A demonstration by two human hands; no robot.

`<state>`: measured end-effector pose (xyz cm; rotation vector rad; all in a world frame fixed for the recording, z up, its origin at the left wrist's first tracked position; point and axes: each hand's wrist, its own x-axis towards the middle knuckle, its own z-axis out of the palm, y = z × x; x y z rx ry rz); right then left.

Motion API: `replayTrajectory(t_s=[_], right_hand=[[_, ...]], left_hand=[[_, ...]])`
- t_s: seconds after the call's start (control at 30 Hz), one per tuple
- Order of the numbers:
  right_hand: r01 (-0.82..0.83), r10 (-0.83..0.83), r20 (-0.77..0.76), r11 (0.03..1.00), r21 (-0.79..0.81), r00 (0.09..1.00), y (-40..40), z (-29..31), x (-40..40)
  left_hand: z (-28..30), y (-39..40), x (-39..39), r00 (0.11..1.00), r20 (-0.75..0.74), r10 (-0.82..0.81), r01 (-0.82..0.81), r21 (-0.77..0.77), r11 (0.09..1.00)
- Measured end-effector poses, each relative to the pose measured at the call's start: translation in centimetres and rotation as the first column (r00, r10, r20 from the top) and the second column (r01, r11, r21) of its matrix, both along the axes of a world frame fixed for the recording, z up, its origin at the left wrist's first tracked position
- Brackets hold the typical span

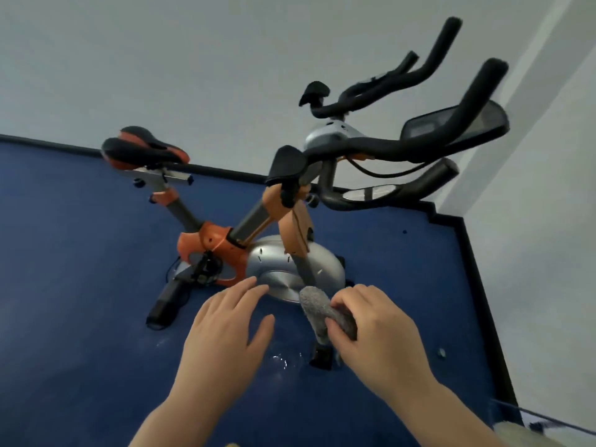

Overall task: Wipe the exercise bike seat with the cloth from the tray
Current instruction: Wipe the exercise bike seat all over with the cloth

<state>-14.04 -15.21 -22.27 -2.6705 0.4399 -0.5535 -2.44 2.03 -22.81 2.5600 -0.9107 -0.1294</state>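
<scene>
An orange and silver exercise bike (290, 262) stands on a blue floor against a white wall. Its black and orange seat (145, 148) sits high at the left, well away from both hands. My right hand (374, 327) is closed around a bunched grey cloth (317, 306), held in front of the bike's silver flywheel cover. My left hand (225, 324) hovers beside it, fingers spread, holding nothing. The tray is not in view.
Black handlebars (419, 143) with a console screen (451, 122) jut out at the upper right, near head height. The bike's base bar (164, 304) and a pedal (322, 356) sit low near my hands. A wall corner (483, 253) closes the right side.
</scene>
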Motion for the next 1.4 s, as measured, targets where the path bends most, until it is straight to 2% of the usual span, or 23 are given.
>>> replayTrajectory(t_s=[0.37,0.67,0.9,1.07,1.27,1.4], right_hand=[[-0.151,0.153,-0.013,0.985,0.081,0.988,12.7,-0.1,13.5],[-0.280,0.281,-0.002,0.958,0.062,0.960,17.4,0.9,21.8],[-0.339,0.340,-0.018,0.939,0.056,0.940,17.5,0.1,29.9],[-0.363,0.364,-0.024,0.930,0.053,0.931,15.4,-0.4,36.8],[-0.315,0.314,0.022,0.948,0.034,0.949,11.8,0.4,44.9],[-0.316,0.316,-0.011,0.948,0.040,0.949,10.8,-0.3,48.6]], left_hand=[[1.2,14.4,9.9,0.987,0.065,0.145,-0.144,-0.019,0.989],[0.9,20.4,14.7,0.951,0.042,0.307,-0.306,-0.018,0.952],[-0.2,21.5,20.6,0.925,0.033,0.379,-0.379,-0.003,0.925],[-0.1,19.4,27.0,0.923,0.033,0.384,-0.384,-0.022,0.923],[1.1,17.0,35.4,0.922,0.075,0.380,-0.379,-0.026,0.925],[0.8,15.6,39.5,0.916,0.031,0.401,-0.400,-0.045,0.916]])
